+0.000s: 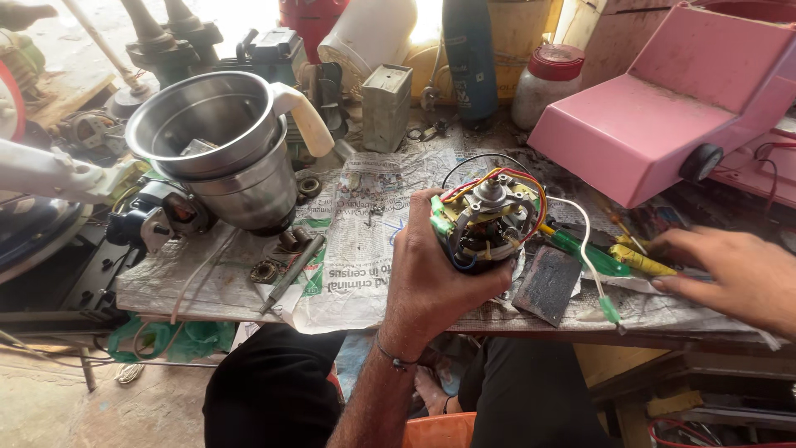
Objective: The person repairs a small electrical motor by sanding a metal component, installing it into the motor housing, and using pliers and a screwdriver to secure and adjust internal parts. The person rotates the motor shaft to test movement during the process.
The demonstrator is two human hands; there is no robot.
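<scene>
knees in dark trousers sit nearest the camera, below the edge of the worktop; rising from between them, the left hand is closed around a small electric motor with a metal shaft, bare windings and red, yellow, black and white wires, gripping it from below and holding it just above the newspaper sheet spread over the worktop; a thin bracelet circles that wrist; the right hand comes in from the right edge, fingers stretched out flat and holding nothing, its fingertips touching a yellow-handled screwdriver that lies just beside a green-handled screwdriver; a white wire with a green tip runs from the motor down toward the front edge; a dark rectangular abrasive block lies on the paper right of the motor; to the left, a grey metal rod tool and small round metal rings rest on the paper; farther back on the left, a steel mixer jar with a cream handle stands tilted on a black base; on the right, a pink plastic toy car body with a black wheel sits well apart from the motor; behind it all, a grey metal box, a blue cylinder and a clear jar with a red lid line the back.
</scene>
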